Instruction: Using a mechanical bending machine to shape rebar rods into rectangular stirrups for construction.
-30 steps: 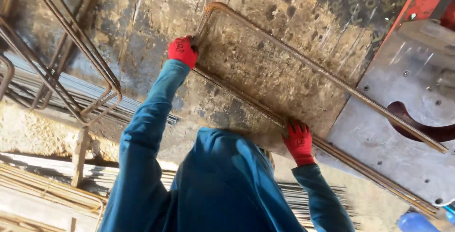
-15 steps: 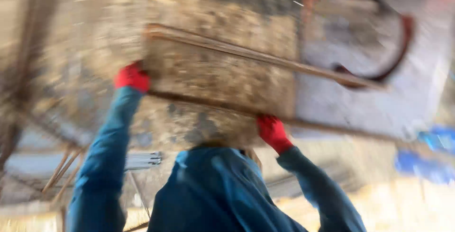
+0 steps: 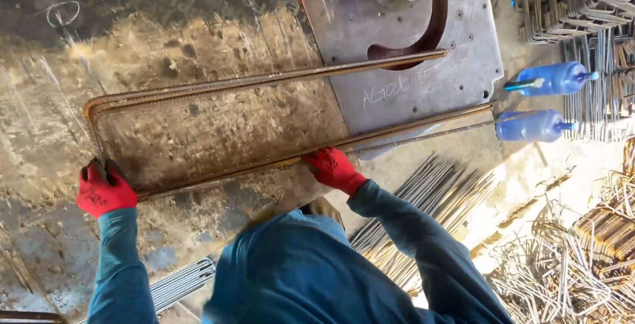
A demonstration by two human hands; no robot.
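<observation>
We saw the rusty steel work table (image 3: 165, 40) filling most of the view, its top stained brown and dark and scuffed all over. On the table lay the bent rebar bundle (image 3: 264, 81), our main thing: several ribbed, rust-orange bars lying together and folded into a long, narrow U. Its closed corner sat toward the table's left part, and its two long legs ran rightward, the far leg reaching across the grey bending plate (image 3: 423, 66) fixed at the table's right end, the near leg running along the table's near edge and past the plate's lower corner. The bars looked rough and flaky with rust, paler where light struck them.

Beyond the table's right end, stacks of bent stirrups (image 3: 582, 6) stood piled, and straight rods (image 3: 423, 198) lay on the ground below the table's near edge. Two blue plastic bottles (image 3: 549, 78) lay just right of the plate.

Our left hand (image 3: 102, 190), in a red glove, was curled tight around the bundle's closed end near its corner. Our right hand (image 3: 334, 167), also gloved red, was clamped down over the near leg, at the table's near edge, fingers wrapped round the bars.
</observation>
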